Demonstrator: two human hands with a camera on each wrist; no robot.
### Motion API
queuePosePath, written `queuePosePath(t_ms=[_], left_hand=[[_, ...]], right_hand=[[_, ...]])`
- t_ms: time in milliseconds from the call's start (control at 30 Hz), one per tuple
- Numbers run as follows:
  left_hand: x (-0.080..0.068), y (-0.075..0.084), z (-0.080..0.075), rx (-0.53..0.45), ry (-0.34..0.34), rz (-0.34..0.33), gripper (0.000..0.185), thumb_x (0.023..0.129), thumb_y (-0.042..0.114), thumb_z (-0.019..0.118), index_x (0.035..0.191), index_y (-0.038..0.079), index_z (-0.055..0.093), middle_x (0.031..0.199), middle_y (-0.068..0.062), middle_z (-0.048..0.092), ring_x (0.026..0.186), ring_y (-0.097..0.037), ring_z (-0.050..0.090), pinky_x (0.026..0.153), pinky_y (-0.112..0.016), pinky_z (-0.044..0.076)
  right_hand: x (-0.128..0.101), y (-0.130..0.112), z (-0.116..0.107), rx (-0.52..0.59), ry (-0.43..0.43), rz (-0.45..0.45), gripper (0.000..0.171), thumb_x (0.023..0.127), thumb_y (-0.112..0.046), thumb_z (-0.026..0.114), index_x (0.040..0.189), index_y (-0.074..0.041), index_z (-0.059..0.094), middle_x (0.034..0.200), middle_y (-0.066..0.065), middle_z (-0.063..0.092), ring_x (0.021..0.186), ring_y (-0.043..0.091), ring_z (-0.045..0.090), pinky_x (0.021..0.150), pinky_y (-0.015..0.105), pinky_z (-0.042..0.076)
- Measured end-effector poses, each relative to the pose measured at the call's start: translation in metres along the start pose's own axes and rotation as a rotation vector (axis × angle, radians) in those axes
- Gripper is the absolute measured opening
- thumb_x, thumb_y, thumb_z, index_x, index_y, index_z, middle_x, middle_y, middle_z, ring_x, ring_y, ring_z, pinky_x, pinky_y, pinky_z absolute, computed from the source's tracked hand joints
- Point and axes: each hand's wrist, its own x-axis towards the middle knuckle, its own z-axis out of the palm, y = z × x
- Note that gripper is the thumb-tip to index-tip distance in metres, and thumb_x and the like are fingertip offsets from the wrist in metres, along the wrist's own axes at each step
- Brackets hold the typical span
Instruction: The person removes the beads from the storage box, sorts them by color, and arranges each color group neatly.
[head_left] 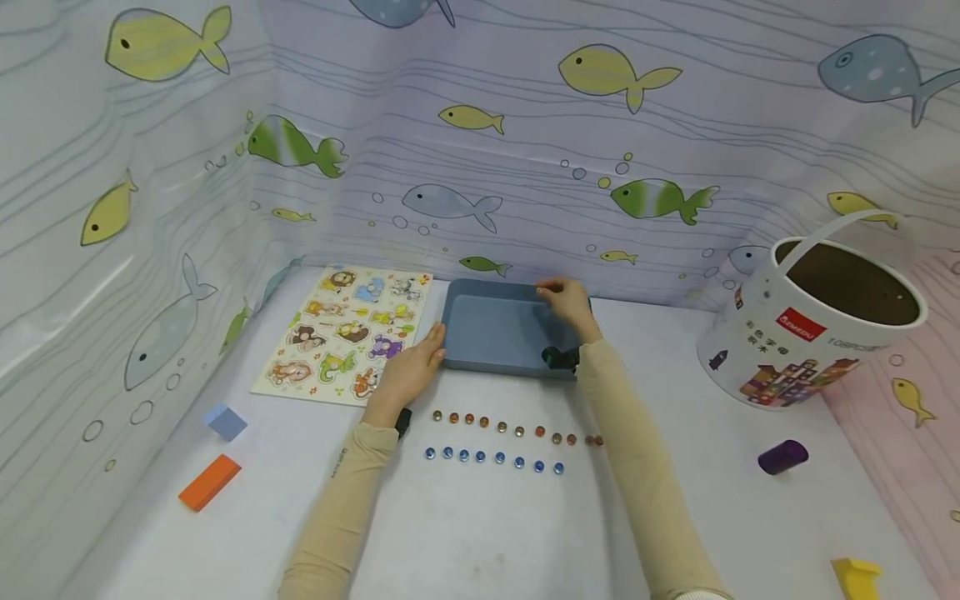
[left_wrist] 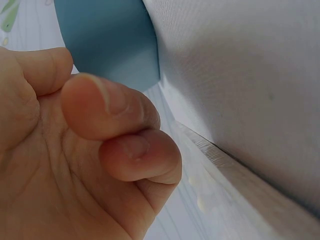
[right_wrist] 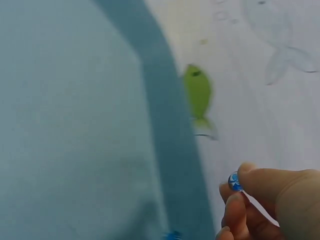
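Observation:
A blue-grey tray [head_left: 487, 365] lies at the back of the white table, also seen as the tray [left_wrist: 105, 40] in the left wrist view and the tray [right_wrist: 60, 125] in the right wrist view. My right hand [head_left: 546, 291] hovers over its far rim. In the right wrist view that hand [right_wrist: 234, 190] pinches a small blue glass bead [right_wrist: 234, 181] between thumb and fingertip. My left hand [head_left: 420, 354] sits at the tray's left front corner, thumb against the edge. Its fingers [left_wrist: 125, 130] are curled into the palm with nothing in them. In front of the tray lie a row of orange beads [head_left: 517, 429] and a row of blue beads [head_left: 495, 457].
An animal puzzle board [head_left: 345, 333] lies left of the tray. A white bucket [head_left: 817, 333] stands at the right, with a purple cylinder [head_left: 782, 457] and a yellow block [head_left: 855, 575] nearer me. An orange block [head_left: 210, 482] and a pale blue cube [head_left: 225, 421] lie at the left. Fish-print walls enclose the table.

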Motion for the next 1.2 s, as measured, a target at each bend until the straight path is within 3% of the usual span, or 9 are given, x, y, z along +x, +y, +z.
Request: queuePosePath(t_ms=[300,400,567,667,800,1033,1200], left_hand=[[0.002,0.002,0.001,0.003,-0.01,0.003,0.052,0.106,0.031,0.035,0.154,0.012,0.025,0.161,-0.003,0.023,0.131,-0.04,0.048,0.107,-0.053,0.043],[0.002,0.001,0.002,0.002,-0.006,0.005,0.053,0.106,0.032,0.034,0.154,0.013,0.025,0.161,-0.003,0.023,0.131,-0.04,0.048,0.107,-0.053,0.043],[0.002,0.0,0.001,0.0,-0.01,0.001,0.053,0.106,0.032,0.034,0.154,0.013,0.024,0.161,-0.002,0.021,0.134,-0.04,0.045,0.109,-0.053,0.041],[0.001,0.0,0.001,-0.006,-0.009,-0.001,0.053,0.106,0.031,0.035,0.154,0.012,0.024,0.161,-0.003,0.021,0.135,-0.04,0.044,0.109,-0.054,0.04],[0.001,0.0,0.001,-0.013,-0.001,0.008,0.053,0.106,0.029,0.035,0.154,0.01,0.024,0.161,-0.004,0.021,0.134,-0.041,0.044,0.109,-0.054,0.04],[0.001,0.0,0.001,-0.015,0.005,0.014,0.053,0.106,0.029,0.036,0.154,0.01,0.025,0.161,-0.005,0.023,0.133,-0.04,0.046,0.108,-0.053,0.041],[0.002,-0.001,0.001,-0.023,0.003,0.014,0.053,0.106,0.029,0.036,0.154,0.01,0.025,0.161,-0.005,0.022,0.135,-0.039,0.044,0.11,-0.052,0.039]], right_hand=[[-0.041,0.004,-0.045,0.202,0.005,-0.006,0.042,0.1,-0.029,0.054,0.133,-0.004,0.057,0.131,0.02,0.056,0.118,0.04,0.053,0.103,0.054,0.045],[-0.058,0.011,-0.052,0.22,0.005,-0.015,0.041,0.1,-0.029,0.055,0.132,-0.003,0.058,0.131,0.019,0.057,0.113,0.034,0.055,0.103,0.052,0.046],[-0.09,0.019,-0.059,0.213,0.003,-0.008,0.041,0.1,-0.03,0.055,0.133,-0.006,0.058,0.121,0.014,0.061,0.096,0.021,0.057,0.089,0.031,0.052],[-0.106,0.021,-0.062,0.23,0.012,-0.018,0.042,0.1,-0.029,0.055,0.133,-0.004,0.057,0.107,-0.002,0.063,0.089,0.015,0.057,0.08,0.019,0.051],[-0.125,0.026,-0.063,0.277,0.017,-0.028,0.044,0.099,-0.027,0.056,0.131,0.003,0.056,0.095,-0.018,0.062,0.079,0.006,0.055,0.075,0.015,0.051],[-0.164,0.037,-0.055,0.335,-0.033,-0.01,0.041,0.099,-0.024,0.057,0.129,0.003,0.056,0.091,-0.016,0.061,0.081,0.011,0.057,0.077,0.017,0.053],[-0.192,0.04,-0.044,0.318,-0.09,-0.042,0.034,0.097,-0.018,0.059,0.123,0.004,0.06,0.096,-0.014,0.066,0.082,0.012,0.057,0.075,0.021,0.052]])
